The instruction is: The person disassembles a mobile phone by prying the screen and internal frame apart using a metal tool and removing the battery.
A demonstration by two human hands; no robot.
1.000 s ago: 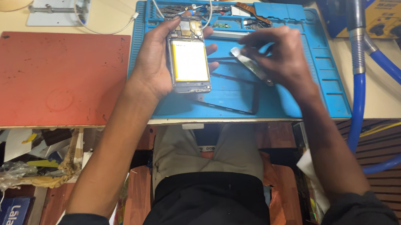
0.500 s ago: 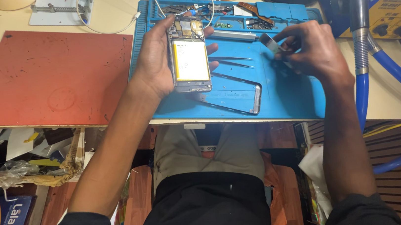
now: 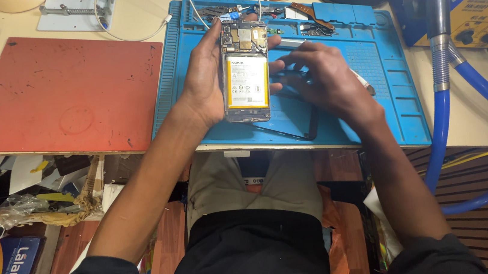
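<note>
While left fingers (image 3: pixel 204 77) grip the opened phone (image 3: pixel 244 73), right fingers (image 3: pixel 322 77) pinch a tool (image 3: pixel 361 80).

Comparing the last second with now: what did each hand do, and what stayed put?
The right hand came back from the right side of the blue mat to just beside the opened phone, a slim metal tool sticking out behind it. The left hand holds the phone above the mat as before, battery side up. The red mat and blue hose are unchanged.

The right hand (image 3: pixel 325 80) hides what its fingers pinch; the blue hose (image 3: pixel 487 147) runs off the right edge.
</note>
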